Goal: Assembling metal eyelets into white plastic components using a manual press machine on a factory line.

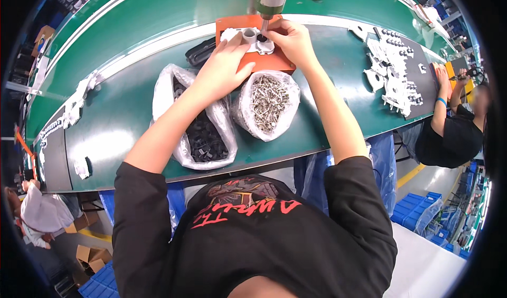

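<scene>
A white plastic part (249, 34) with a round tube sits on an orange fixture (274, 61) at the far side of the bench. My left hand (226, 68) rests its fingertips on the part's left side, thumb spread away. Beside the part's right end, the fingers of my right hand (292, 40) are pinched together close to the bit of a green power screwdriver (271, 0). The bit points down at a dark spot on the part. What the pinched fingers hold, if anything, is hidden.
Nearer me stand a plastic bag of screws (270, 102) and a bag of black plastic pieces (206, 139). A black object (200, 52) lies left of the fixture. White parts (388, 71) cover a dark mat at right, near a co-worker (449, 134). Another person (45, 213) is at left.
</scene>
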The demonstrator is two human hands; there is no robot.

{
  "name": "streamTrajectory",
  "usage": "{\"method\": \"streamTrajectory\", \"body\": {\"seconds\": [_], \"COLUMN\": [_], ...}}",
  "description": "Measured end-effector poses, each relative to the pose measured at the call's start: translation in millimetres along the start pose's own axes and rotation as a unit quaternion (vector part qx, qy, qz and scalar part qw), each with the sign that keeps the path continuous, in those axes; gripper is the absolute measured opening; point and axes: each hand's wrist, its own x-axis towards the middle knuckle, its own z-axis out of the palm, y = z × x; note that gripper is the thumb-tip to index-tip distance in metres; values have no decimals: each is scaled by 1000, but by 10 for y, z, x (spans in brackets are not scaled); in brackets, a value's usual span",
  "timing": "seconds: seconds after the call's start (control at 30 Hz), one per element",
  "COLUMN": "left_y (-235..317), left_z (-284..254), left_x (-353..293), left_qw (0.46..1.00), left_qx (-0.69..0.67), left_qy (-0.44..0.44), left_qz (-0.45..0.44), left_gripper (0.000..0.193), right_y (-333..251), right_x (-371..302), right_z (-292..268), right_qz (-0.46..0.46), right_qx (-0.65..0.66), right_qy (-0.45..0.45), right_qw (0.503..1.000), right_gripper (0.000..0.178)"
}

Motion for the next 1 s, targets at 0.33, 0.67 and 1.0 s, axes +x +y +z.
{"method": "streamTrajectory", "body": {"seconds": [0.33, 0.67, 1.0], "left_y": [73, 60, 46], "left_z": [37, 55, 50], "left_x": [31, 74, 251], "left_qw": [999, 998, 996], "left_qx": [32, 29, -24], "left_qy": [28, 56, 73], "left_qz": [1, 9, 45], "left_gripper": [38, 33, 16], "right_y": [66, -36, -84], "right_x": [-8, -174, 1917], "right_z": [1, -104, -2033], "right_qz": [-10, -200, 112], "right_qx": [-42, -264, 61], "right_qy": [-21, -57, 215], "right_qw": [999, 942, 968], "right_gripper": [19, 21, 29]}}
